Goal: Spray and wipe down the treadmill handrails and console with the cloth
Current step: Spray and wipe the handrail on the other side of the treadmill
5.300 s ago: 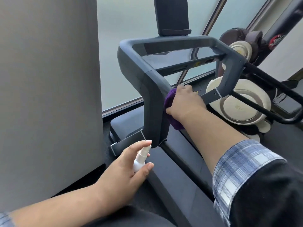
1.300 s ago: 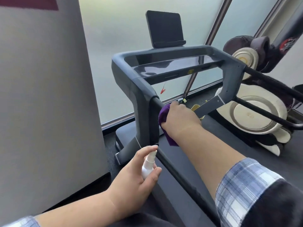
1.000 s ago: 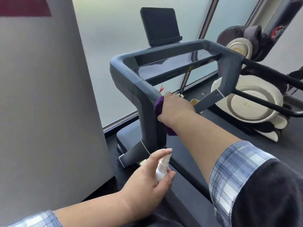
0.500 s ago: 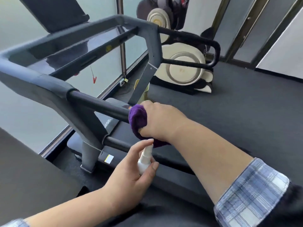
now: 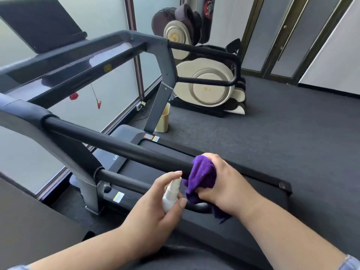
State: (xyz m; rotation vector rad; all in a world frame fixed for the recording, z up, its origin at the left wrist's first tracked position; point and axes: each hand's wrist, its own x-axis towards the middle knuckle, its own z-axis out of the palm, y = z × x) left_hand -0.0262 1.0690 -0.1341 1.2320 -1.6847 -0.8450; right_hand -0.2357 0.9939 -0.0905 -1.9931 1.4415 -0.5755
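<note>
A dark grey treadmill fills the left and middle. Its near black handrail [image 5: 116, 145] runs from upper left down to my hands. My right hand [image 5: 224, 184] grips a purple cloth [image 5: 202, 176] wrapped round the near end of that handrail. Just left of it, my left hand [image 5: 155, 211] holds a small white spray bottle [image 5: 171, 193], index finger on its top. The glossy console [image 5: 64, 75] and a dark tablet screen [image 5: 39, 22] lie at the upper left. The far handrail [image 5: 204, 51] loops at the upper middle.
A cream and brown massage chair [image 5: 204, 84] stands behind the far handrail. A pale yellow bin [image 5: 162, 119] sits by the treadmill's far upright. Frosted glass panels line the left side. Dark carpet [image 5: 282, 143] spreads to the right, with doors at the back right.
My right hand has slid the purple cloth along the near handrail toward its near end. The view has swung right and closer. My left hand has kept hold of the spray bottle.
</note>
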